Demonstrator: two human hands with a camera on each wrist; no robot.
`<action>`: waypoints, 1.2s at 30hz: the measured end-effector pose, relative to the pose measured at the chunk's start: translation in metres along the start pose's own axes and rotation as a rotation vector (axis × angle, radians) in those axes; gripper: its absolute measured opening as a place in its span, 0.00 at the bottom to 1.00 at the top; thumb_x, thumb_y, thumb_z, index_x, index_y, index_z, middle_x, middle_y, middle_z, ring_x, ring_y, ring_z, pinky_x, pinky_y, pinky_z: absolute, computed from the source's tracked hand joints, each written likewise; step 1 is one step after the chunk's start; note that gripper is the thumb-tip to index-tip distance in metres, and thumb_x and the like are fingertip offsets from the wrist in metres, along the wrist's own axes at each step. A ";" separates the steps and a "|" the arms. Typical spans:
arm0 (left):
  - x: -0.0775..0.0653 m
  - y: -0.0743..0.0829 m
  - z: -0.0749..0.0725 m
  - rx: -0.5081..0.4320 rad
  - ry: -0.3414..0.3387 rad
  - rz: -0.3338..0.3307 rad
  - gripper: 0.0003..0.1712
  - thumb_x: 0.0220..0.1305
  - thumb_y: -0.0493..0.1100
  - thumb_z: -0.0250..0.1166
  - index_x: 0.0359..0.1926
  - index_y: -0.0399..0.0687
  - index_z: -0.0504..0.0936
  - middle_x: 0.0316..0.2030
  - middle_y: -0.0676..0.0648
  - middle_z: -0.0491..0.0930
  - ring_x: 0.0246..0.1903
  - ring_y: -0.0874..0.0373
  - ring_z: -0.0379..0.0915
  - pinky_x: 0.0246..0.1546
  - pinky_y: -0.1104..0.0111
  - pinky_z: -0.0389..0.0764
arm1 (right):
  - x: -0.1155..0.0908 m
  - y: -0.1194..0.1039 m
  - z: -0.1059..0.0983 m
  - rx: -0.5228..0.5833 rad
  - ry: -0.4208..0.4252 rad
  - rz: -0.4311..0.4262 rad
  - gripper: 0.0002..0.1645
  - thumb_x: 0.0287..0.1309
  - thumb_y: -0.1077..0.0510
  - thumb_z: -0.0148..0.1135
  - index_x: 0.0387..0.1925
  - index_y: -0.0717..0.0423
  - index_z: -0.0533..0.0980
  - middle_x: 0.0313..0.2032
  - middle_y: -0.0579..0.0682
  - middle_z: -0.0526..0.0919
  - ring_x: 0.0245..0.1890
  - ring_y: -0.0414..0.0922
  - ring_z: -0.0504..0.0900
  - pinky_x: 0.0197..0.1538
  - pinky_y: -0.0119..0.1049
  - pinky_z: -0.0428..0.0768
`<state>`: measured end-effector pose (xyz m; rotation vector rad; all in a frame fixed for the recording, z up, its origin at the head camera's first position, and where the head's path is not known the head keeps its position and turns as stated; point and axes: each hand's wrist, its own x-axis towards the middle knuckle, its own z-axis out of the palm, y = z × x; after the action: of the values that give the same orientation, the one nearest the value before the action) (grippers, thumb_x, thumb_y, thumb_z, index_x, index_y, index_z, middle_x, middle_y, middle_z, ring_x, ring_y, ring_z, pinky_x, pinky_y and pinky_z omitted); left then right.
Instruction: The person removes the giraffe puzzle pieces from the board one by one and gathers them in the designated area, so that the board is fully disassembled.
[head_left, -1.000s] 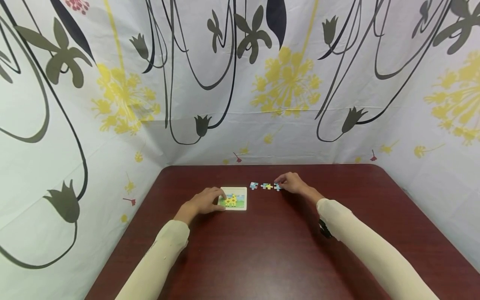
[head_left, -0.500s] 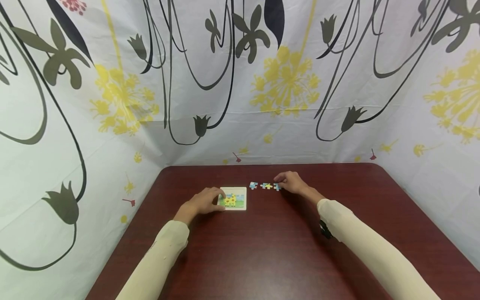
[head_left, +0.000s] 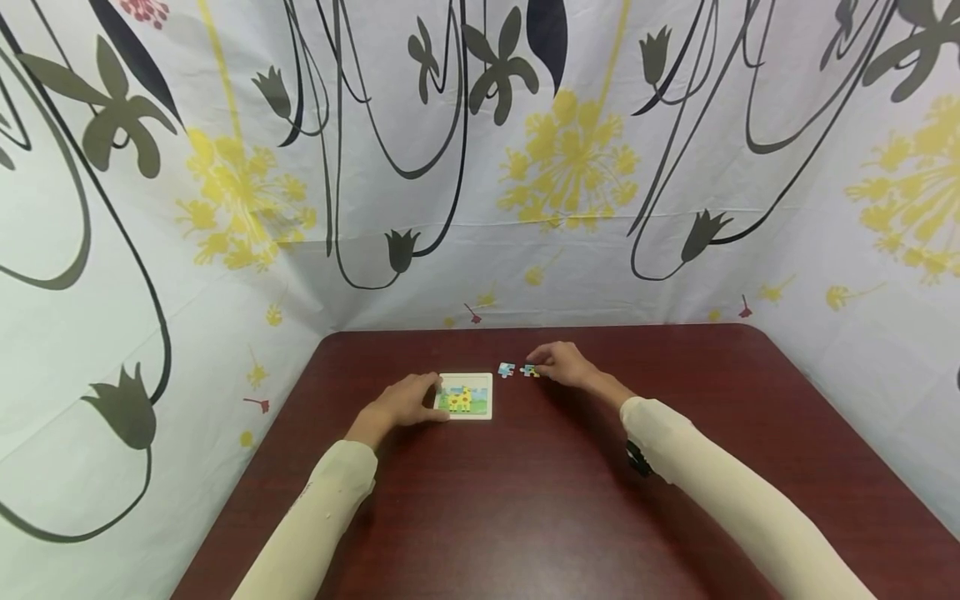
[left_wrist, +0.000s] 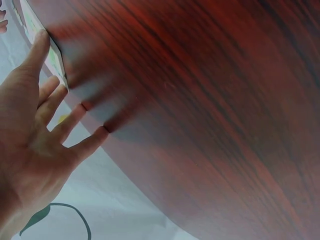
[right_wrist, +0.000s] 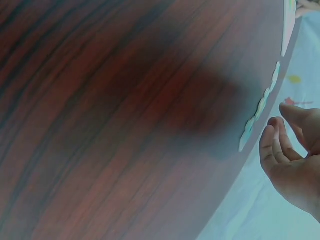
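A shallow puzzle tray with a pale rim and a giraffe picture lies flat on the table. My left hand is at its left end, thumb by the near edge and fingers around the left side. In the left wrist view the fingers are spread, the thumb tip right at the tray's rim. A blue puzzle piece lies right of the tray, then a blue-and-yellow one, partly hidden by my right hand. The right wrist view shows that hand loosely bent over the row, nothing between thumb and fingers.
A dark red-brown wooden table with rounded far corners carries everything. White cloth printed with grey vines and yellow flowers hangs behind it and along both sides. A dark band shows under the right sleeve.
My right hand has shifted left, from the rightmost piece to over the middle one, and now covers the rightmost from the head view. The left index finger has drawn back from the giraffe picture.
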<state>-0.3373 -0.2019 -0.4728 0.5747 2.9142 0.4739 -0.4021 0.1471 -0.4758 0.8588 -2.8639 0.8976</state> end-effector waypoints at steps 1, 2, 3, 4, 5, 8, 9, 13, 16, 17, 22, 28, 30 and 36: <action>0.000 0.000 0.000 -0.001 0.001 0.000 0.29 0.61 0.62 0.76 0.52 0.53 0.76 0.46 0.52 0.79 0.45 0.55 0.72 0.47 0.52 0.75 | 0.002 -0.003 0.002 0.000 0.000 -0.008 0.14 0.68 0.67 0.66 0.53 0.65 0.84 0.50 0.61 0.87 0.43 0.55 0.88 0.41 0.43 0.84; -0.001 -0.001 0.000 -0.001 0.003 0.000 0.28 0.60 0.62 0.76 0.51 0.53 0.77 0.45 0.52 0.79 0.44 0.55 0.72 0.46 0.52 0.75 | 0.004 -0.006 0.004 -0.001 0.001 -0.013 0.14 0.67 0.66 0.66 0.53 0.64 0.84 0.50 0.61 0.88 0.43 0.54 0.88 0.40 0.42 0.84; -0.001 -0.001 0.000 -0.001 0.005 0.000 0.27 0.60 0.62 0.76 0.51 0.53 0.77 0.45 0.53 0.79 0.44 0.56 0.71 0.46 0.53 0.75 | 0.006 -0.009 0.006 -0.003 0.002 -0.019 0.14 0.67 0.66 0.67 0.53 0.64 0.84 0.49 0.61 0.88 0.43 0.53 0.88 0.41 0.42 0.84; -0.001 -0.001 0.000 -0.002 0.007 -0.001 0.27 0.60 0.62 0.76 0.50 0.53 0.78 0.45 0.53 0.79 0.43 0.56 0.71 0.46 0.54 0.75 | 0.008 -0.012 0.008 -0.001 0.000 -0.024 0.14 0.67 0.66 0.67 0.52 0.64 0.84 0.49 0.60 0.88 0.43 0.53 0.88 0.40 0.42 0.83; -0.001 -0.001 0.000 -0.004 0.008 -0.002 0.26 0.60 0.62 0.76 0.50 0.53 0.78 0.46 0.52 0.80 0.43 0.57 0.71 0.46 0.54 0.75 | 0.010 -0.016 0.011 0.003 -0.004 -0.028 0.14 0.67 0.65 0.67 0.52 0.63 0.84 0.48 0.60 0.88 0.42 0.52 0.88 0.40 0.42 0.83; -0.002 -0.002 0.000 -0.006 0.014 -0.002 0.25 0.61 0.61 0.76 0.49 0.53 0.79 0.47 0.53 0.80 0.43 0.58 0.72 0.46 0.56 0.76 | 0.016 -0.027 0.019 0.015 -0.009 -0.052 0.13 0.66 0.65 0.68 0.52 0.64 0.84 0.46 0.60 0.89 0.42 0.52 0.88 0.41 0.41 0.84; -0.002 -0.002 0.000 -0.007 0.015 -0.001 0.25 0.61 0.61 0.76 0.49 0.53 0.79 0.47 0.53 0.80 0.43 0.58 0.72 0.46 0.56 0.76 | 0.018 -0.032 0.022 0.023 -0.016 -0.054 0.13 0.67 0.65 0.68 0.52 0.64 0.84 0.47 0.60 0.88 0.43 0.52 0.88 0.42 0.42 0.84; -0.002 -0.003 0.000 -0.010 0.015 0.001 0.25 0.61 0.61 0.76 0.49 0.53 0.80 0.42 0.53 0.80 0.42 0.58 0.72 0.47 0.56 0.76 | 0.023 -0.048 0.031 0.059 -0.037 -0.089 0.14 0.67 0.66 0.67 0.53 0.65 0.84 0.48 0.59 0.88 0.45 0.55 0.88 0.46 0.44 0.85; -0.001 -0.004 0.001 -0.005 0.017 0.000 0.25 0.60 0.62 0.76 0.47 0.53 0.79 0.44 0.52 0.80 0.42 0.57 0.71 0.46 0.55 0.75 | 0.027 -0.056 0.038 0.087 -0.064 -0.110 0.14 0.68 0.67 0.65 0.54 0.66 0.83 0.49 0.60 0.87 0.46 0.56 0.87 0.46 0.44 0.85; -0.001 -0.004 0.001 -0.004 0.017 -0.001 0.25 0.60 0.62 0.76 0.47 0.53 0.79 0.46 0.52 0.80 0.42 0.57 0.71 0.46 0.56 0.75 | 0.029 -0.059 0.040 0.093 -0.072 -0.112 0.14 0.69 0.66 0.65 0.54 0.66 0.83 0.49 0.60 0.87 0.46 0.56 0.87 0.46 0.44 0.84; 0.001 -0.004 0.001 0.009 0.018 -0.002 0.26 0.60 0.63 0.76 0.47 0.54 0.79 0.51 0.50 0.81 0.42 0.56 0.71 0.46 0.56 0.75 | 0.034 -0.073 0.047 0.111 -0.092 -0.133 0.14 0.70 0.65 0.64 0.54 0.66 0.83 0.49 0.62 0.87 0.48 0.56 0.87 0.47 0.42 0.85; 0.001 -0.003 0.001 0.008 0.020 0.001 0.25 0.60 0.63 0.76 0.48 0.54 0.80 0.45 0.52 0.81 0.40 0.57 0.71 0.43 0.56 0.76 | 0.042 -0.085 0.056 0.129 -0.116 -0.151 0.14 0.70 0.66 0.65 0.53 0.68 0.83 0.49 0.64 0.87 0.49 0.57 0.87 0.49 0.42 0.85; 0.002 -0.003 0.001 0.006 0.017 0.002 0.25 0.60 0.63 0.75 0.48 0.54 0.80 0.43 0.53 0.80 0.39 0.57 0.71 0.42 0.57 0.75 | 0.045 -0.088 0.060 0.119 -0.121 -0.147 0.14 0.70 0.65 0.65 0.53 0.67 0.83 0.49 0.63 0.87 0.48 0.56 0.87 0.49 0.41 0.85; 0.002 -0.005 0.003 0.025 0.009 -0.004 0.27 0.60 0.66 0.74 0.50 0.56 0.79 0.45 0.53 0.80 0.40 0.57 0.71 0.43 0.55 0.76 | 0.052 -0.094 0.073 0.079 -0.127 -0.151 0.13 0.68 0.64 0.67 0.51 0.64 0.85 0.42 0.58 0.89 0.43 0.52 0.88 0.46 0.38 0.85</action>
<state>-0.3405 -0.2042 -0.4776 0.5711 2.9330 0.4413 -0.3882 0.0177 -0.4785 1.1625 -2.8356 0.9775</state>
